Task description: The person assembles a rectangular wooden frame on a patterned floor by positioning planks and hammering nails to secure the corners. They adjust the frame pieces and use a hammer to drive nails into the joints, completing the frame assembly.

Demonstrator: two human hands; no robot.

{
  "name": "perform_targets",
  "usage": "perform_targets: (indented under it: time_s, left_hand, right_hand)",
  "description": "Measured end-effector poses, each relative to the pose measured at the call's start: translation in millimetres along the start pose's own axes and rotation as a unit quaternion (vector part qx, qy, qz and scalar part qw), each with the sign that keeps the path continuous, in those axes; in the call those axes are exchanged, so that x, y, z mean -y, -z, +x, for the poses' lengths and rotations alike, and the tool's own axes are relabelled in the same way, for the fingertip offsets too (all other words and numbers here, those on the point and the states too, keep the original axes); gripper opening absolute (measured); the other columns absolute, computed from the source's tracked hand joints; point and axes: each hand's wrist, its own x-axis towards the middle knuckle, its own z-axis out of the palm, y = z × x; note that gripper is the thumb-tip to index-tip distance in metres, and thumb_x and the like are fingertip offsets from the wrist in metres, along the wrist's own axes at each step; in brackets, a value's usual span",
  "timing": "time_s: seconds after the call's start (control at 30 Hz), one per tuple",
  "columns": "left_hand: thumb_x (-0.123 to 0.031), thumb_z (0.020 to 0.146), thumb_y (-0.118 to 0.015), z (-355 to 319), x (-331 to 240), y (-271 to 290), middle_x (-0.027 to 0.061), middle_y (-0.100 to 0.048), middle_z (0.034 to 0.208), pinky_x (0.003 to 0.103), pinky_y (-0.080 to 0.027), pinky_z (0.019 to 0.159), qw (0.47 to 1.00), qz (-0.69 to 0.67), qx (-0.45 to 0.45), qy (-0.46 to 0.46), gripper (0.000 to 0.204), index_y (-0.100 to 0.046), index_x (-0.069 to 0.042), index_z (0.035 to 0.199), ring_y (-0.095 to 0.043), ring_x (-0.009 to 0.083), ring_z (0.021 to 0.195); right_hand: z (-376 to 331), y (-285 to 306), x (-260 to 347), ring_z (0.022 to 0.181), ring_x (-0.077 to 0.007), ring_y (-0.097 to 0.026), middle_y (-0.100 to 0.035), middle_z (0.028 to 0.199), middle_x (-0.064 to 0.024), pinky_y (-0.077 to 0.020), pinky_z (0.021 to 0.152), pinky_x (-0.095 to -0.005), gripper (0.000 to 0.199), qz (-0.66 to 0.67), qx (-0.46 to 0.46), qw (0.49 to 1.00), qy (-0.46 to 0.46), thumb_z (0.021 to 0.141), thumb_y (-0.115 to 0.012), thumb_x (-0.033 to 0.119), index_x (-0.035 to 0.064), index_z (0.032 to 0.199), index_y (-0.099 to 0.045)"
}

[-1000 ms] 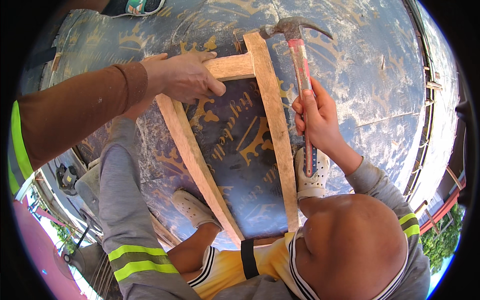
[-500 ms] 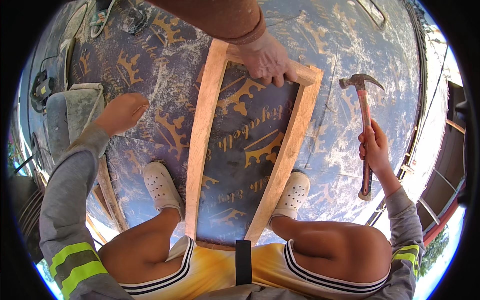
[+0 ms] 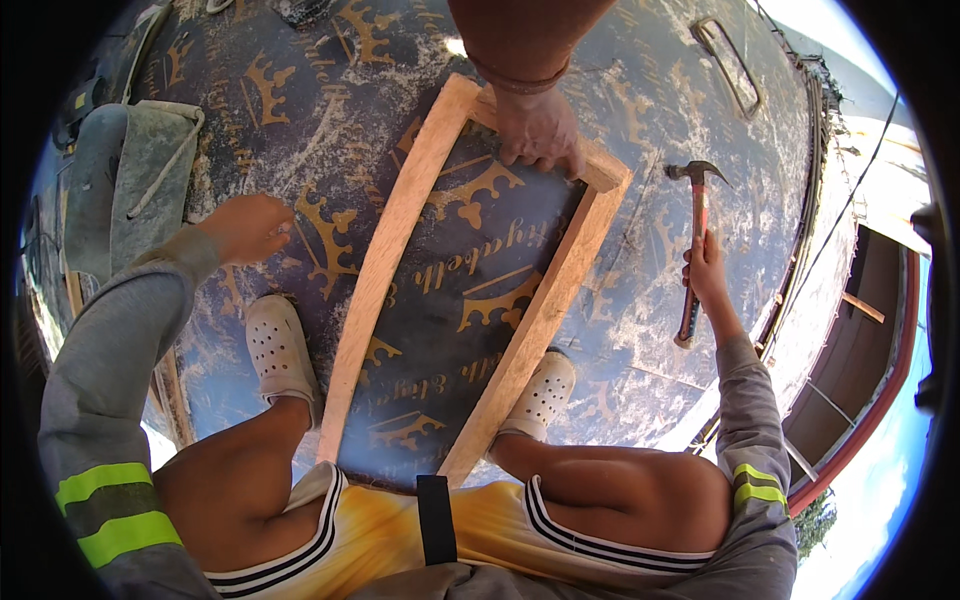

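My right hand (image 3: 706, 268) grips the red-and-black handle of a claw hammer (image 3: 694, 240), held upright to the right of a wooden frame (image 3: 545, 305). The frame's two long slats lie on a dark printed panel (image 3: 300, 130) between my white clogs (image 3: 277, 350). My left hand (image 3: 246, 228) is loosely curled and holds nothing, low over the panel to the left of the frame. Another person's hand (image 3: 540, 135) reaches in from the top and presses on the frame's short top piece.
A grey cloth bundle (image 3: 140, 180) lies at the left edge of the panel. A metal loop handle (image 3: 730, 65) sits at the top right. The panel ends at the right edge (image 3: 800, 300), with a drop and a red-rimmed structure beyond.
The hammer was at the frame's top right corner; my right hand has carried it off to the right. My left hand has drawn back left. The other person's hand stays on the top piece.
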Motion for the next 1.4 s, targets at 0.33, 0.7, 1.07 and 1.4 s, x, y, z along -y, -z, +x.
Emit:
perform_targets:
  time_s: [0.33,0.7,1.07,1.4]
  left_hand:
    - [-0.014,0.089,-0.066,27.8,-15.3,14.9,0.0148,-0.069,0.089,0.047,-0.053,0.078,0.999,-0.039,0.016,-0.031,0.016,-0.068,-0.003,0.1,-0.068,0.0338,0.086]
    - [-0.017,0.091,-0.065,31.3,-26.0,13.5,0.0145,-0.07,0.093,0.046,-0.054,0.078,0.999,-0.03,0.029,-0.034,0.014,-0.066,-0.004,0.097,-0.069,0.0328,0.087]
    - [-0.018,0.092,-0.065,39.4,-31.7,15.7,0.0149,-0.071,0.095,0.045,-0.055,0.08,0.998,-0.024,0.045,-0.03,0.017,-0.068,-0.003,0.099,-0.07,0.0314,0.09]
    - [-0.022,0.093,-0.064,41.0,-39.7,22.1,0.0154,-0.07,0.096,0.045,-0.055,0.081,0.998,0.001,0.061,-0.032,0.02,-0.067,-0.003,0.098,-0.069,0.0321,0.091]
  right_hand:
    - [-76.7,-5.5,47.9,0.058,-0.009,-0.052,-0.057,0.069,-0.0033,-0.0425,0.053,-0.0297,0.024,-0.008,-0.053,0.988,0.146,0.104,-0.052,0.018,-0.0009,0.117,-0.058]
    - [-130.6,-58.0,55.2,0.055,-0.0012,-0.045,-0.051,0.073,0.003,-0.0359,0.048,-0.0191,0.033,0.054,-0.052,0.976,0.205,0.107,-0.05,0.024,-0.0017,0.129,-0.05]
    - [-148.4,-69.4,49.2,0.052,-0.0021,-0.045,-0.051,0.072,0.0023,-0.0359,0.045,-0.0198,0.035,0.116,-0.033,0.982,0.149,0.108,-0.047,0.023,-0.0023,0.132,-0.048]
    - [-149.4,-68.6,56.5,0.058,-0.0066,-0.051,-0.058,0.07,-0.0024,-0.0407,0.052,-0.0262,0.031,0.153,-0.035,0.982,0.107,0.104,-0.054,0.017,-0.0029,0.127,-0.053]
